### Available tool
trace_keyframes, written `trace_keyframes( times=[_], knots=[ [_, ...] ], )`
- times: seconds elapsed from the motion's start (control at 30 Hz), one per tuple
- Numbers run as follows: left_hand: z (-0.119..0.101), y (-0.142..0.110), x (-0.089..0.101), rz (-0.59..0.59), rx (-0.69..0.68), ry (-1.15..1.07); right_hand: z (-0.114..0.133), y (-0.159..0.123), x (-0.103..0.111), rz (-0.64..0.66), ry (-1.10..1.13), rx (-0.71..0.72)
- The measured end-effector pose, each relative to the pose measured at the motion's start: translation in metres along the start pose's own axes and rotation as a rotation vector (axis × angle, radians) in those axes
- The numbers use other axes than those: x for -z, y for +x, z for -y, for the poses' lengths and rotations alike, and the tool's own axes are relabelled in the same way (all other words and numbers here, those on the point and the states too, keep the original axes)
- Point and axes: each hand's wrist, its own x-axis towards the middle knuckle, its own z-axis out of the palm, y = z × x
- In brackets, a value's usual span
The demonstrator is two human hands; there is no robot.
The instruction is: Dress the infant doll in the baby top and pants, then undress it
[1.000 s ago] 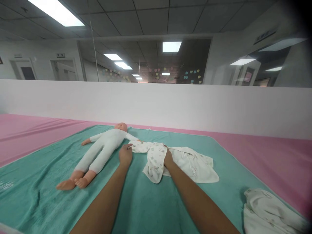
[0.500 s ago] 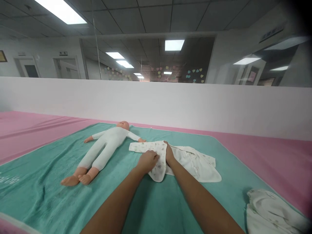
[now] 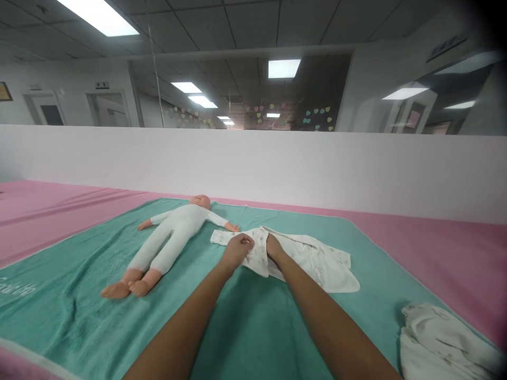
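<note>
**Left hand shifts up the baby shirt as right fingers slip beneath its cloth**

Compared with the earlier frame, I have the left hand a little higher on the printed white baby shirt, while the fingers of the right hand have gone out of sight under its raised front edge. The lower corner of the printed part has lifted too.

The shirt lies just right of centre in my view, its plain white side spread to the right and one sleeve reaching left. My left fingers are bent, thumb and forefinger close together at the printed cloth; I cannot tell whether they pinch it. The right fingers are covered by fabric, so I cannot tell how they stand.

Left of centre, a baby doll in a white bodysuit lies on its back, head toward the far edge, one arm stretched toward the sleeve. Doll and shirt both rest on a teal blanket, spread over a pink sheet. A rumpled white printed garment sits at the lower right of the frame. Across the middle runs a low white wall.
</note>
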Motion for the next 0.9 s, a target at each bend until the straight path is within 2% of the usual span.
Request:
trace_keyframes(
  times=[0.13, 0.2, 0.27, 0.4, 0.43, 0.5, 0.57, 0.67, 0.73, 0.8, 0.9],
  knots=[
    [0.007, 0.006, 0.015, -0.120, 0.079, -0.127, 0.007, -0.006, 0.004, 0.048, -0.072, 0.021],
    [0.006, 0.004, 0.019, -0.079, 0.074, -0.130, 0.009, -0.010, 0.004, 0.068, -0.111, 0.020],
    [0.001, -0.003, 0.020, 0.075, 0.036, -0.124, 0.011, -0.017, 0.005, 0.089, -0.157, 0.027],
    [-0.010, -0.027, 0.021, 0.489, -0.077, 0.020, 0.016, -0.041, 0.015, 0.139, -0.247, 0.092],
    [-0.010, -0.034, 0.022, 0.542, -0.103, 0.085, 0.018, -0.050, 0.019, 0.148, -0.263, 0.105],
    [-0.005, -0.046, 0.025, 0.573, -0.189, 0.209, 0.020, -0.070, 0.030, 0.146, -0.291, 0.137],
    [0.004, -0.054, 0.026, 0.521, -0.324, 0.310, 0.025, -0.092, 0.042, 0.138, -0.314, 0.192],
    [0.013, -0.060, 0.020, 0.342, -0.519, 0.506, 0.035, -0.119, 0.058, 0.172, -0.351, 0.274],
    [0.013, -0.061, 0.012, 0.231, -0.567, 0.614, 0.044, -0.130, 0.064, 0.194, -0.372, 0.294],
    [0.011, -0.060, 0.005, 0.120, -0.496, 0.617, 0.051, -0.135, 0.066, 0.185, -0.399, 0.311],
    [0.007, -0.057, 0.005, -0.091, -0.278, 0.438, 0.058, -0.135, 0.064, 0.186, -0.469, 0.327]
  ],
)
